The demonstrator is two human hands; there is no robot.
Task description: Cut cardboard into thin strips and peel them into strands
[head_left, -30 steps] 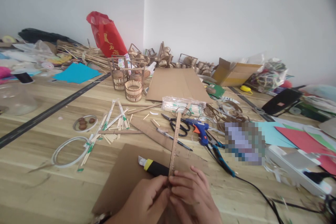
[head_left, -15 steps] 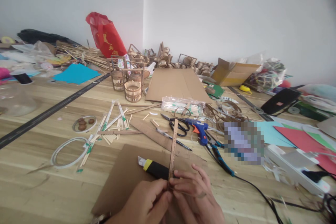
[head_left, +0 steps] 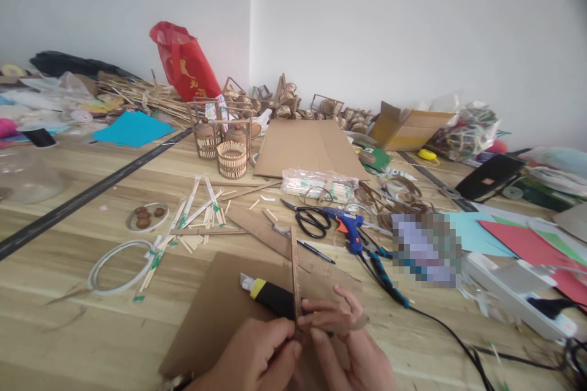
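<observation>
A narrow brown cardboard strip [head_left: 295, 266] stands nearly upright in front of me, its lower end between my hands. My left hand [head_left: 257, 351] is closed, pinching that end between thumb and forefinger. From the other side my right hand [head_left: 351, 342] grips the strip's lower part with its fingertips, the other fingers bent. Part of the grip is hidden behind the fingers. Just behind the strip, a black and yellow utility knife [head_left: 273, 298] lies on a flat cardboard sheet [head_left: 197, 311], its blade end to the left.
Beyond the sheet lie black scissors [head_left: 312, 220], a blue glue gun [head_left: 352, 229], a pen [head_left: 316, 250] and pliers [head_left: 387, 281]. Wooden sticks [head_left: 206, 220] and a white coil [head_left: 121, 266] are to the left. Small stick baskets [head_left: 232, 160] stand farther back. A power strip [head_left: 518, 299] is at right.
The strip's top has come down and tilted slightly left. My right hand's fingers have shifted and spread a little around its lower end. The left hand stays nearly in place.
</observation>
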